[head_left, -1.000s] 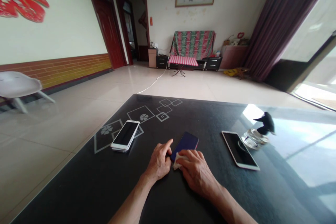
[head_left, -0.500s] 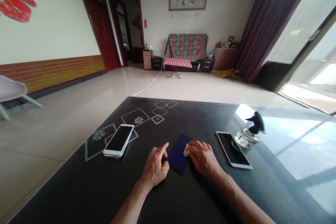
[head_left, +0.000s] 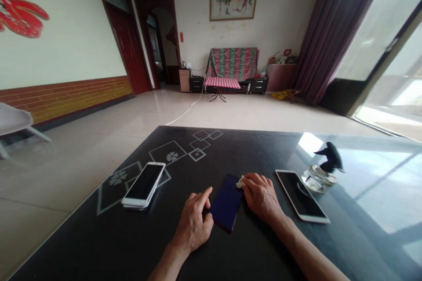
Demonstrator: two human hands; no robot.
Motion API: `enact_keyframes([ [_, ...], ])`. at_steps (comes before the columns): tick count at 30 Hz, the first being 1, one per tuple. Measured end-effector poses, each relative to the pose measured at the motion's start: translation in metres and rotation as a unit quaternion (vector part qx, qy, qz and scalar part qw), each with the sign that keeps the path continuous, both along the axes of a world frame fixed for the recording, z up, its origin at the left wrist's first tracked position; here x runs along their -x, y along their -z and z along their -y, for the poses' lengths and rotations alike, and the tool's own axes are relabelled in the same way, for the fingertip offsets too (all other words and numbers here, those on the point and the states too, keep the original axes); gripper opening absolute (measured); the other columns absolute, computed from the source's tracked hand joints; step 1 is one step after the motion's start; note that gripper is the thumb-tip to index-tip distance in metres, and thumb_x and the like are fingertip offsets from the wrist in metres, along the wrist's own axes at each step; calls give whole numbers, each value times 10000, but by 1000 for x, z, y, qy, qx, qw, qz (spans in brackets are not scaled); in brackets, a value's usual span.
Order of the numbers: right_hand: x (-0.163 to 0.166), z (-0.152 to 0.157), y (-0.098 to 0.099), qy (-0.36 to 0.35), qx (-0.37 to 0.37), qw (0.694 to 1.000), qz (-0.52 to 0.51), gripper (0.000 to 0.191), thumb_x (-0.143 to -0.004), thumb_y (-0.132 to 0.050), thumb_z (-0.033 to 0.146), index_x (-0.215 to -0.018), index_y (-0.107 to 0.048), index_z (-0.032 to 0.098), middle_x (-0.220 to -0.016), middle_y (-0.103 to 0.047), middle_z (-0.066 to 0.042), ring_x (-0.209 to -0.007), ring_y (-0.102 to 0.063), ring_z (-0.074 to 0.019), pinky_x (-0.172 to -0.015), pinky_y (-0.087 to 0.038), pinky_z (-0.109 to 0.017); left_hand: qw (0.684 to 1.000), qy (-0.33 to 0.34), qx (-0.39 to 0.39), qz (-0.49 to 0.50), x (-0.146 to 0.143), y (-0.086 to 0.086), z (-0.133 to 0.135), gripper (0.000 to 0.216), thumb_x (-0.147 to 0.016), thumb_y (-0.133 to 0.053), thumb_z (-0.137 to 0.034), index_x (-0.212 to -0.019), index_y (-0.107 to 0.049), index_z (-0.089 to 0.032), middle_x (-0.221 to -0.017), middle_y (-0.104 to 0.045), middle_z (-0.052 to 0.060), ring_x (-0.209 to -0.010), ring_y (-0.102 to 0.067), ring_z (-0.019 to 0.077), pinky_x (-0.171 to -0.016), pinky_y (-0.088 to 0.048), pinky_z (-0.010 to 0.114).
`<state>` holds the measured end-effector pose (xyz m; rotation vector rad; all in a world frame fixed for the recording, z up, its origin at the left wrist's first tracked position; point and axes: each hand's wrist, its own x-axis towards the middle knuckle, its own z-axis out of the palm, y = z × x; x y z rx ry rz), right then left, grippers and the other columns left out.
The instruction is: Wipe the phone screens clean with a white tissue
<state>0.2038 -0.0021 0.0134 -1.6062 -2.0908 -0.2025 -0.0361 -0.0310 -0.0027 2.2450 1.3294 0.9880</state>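
A flat dark blue phone lies on the black table in front of me. My right hand pinches a small crumpled white tissue at the phone's upper right edge. On the other side, my left hand rests with its thumb at the phone's left edge, thumb and index finger apart; its lower fingers are partly hidden. To the right lies a white-framed phone, dark screen up, beside a clear spray bottle with a black trigger head. White phones are stacked at the left.
The glossy black table has pale square and flower patterns at its far left. Beyond it are a tiled floor, a small table with a striped cloth and low cabinets. A white chair stands at the left.
My right hand has shifted slightly outward with the tissue, from the phone's face to its upper right edge. My left hand stays beside the phone. The whole view has tilted up a little.
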Motion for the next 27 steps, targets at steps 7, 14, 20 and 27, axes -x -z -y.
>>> enact_keyframes([
  [7, 5, 3, -2, -24, -15, 1000, 6, 245, -849, -479, 179, -963, -684, 250, -1095, -620, -51, -976, -524, -214, -873, -338, -356, 1000, -2, -4, -2, -1, 0, 0, 675, -668, -448, -48, -1334, -461, -158, -836, -584, 26, -835, -532, 209, -897, -460, 398],
  [14, 18, 0, -6, -61, -3, 998, 24, 255, -879, -467, 186, -1001, -673, 271, -1119, -635, -29, -996, -526, -207, -875, -325, -361, 1000, -5, -10, 0, -2, -2, -1, 678, -648, -446, -37, -1315, -473, -157, -828, -577, 22, -825, -522, 205, -886, -458, 388],
  [20, 22, -17, -10, -66, 12, 997, 46, 258, -898, -453, 194, -1005, -672, 274, -1128, -639, -22, -1005, -535, -204, -876, -328, -347, 1000, -7, -8, -2, -3, 0, -2, 676, -642, -448, -32, -1307, -474, -155, -842, -580, 27, -835, -510, 206, -887, -445, 383],
  [27, 33, -41, -12, -72, 31, 996, 50, 255, -909, -443, 217, -987, -682, 262, -1083, -650, -28, -951, -562, -185, -859, -345, -325, 1000, -7, -10, -11, -4, -1, -1, 655, -652, -458, -47, -1295, -484, -167, -836, -572, 20, -818, -509, 201, -894, -441, 381],
])
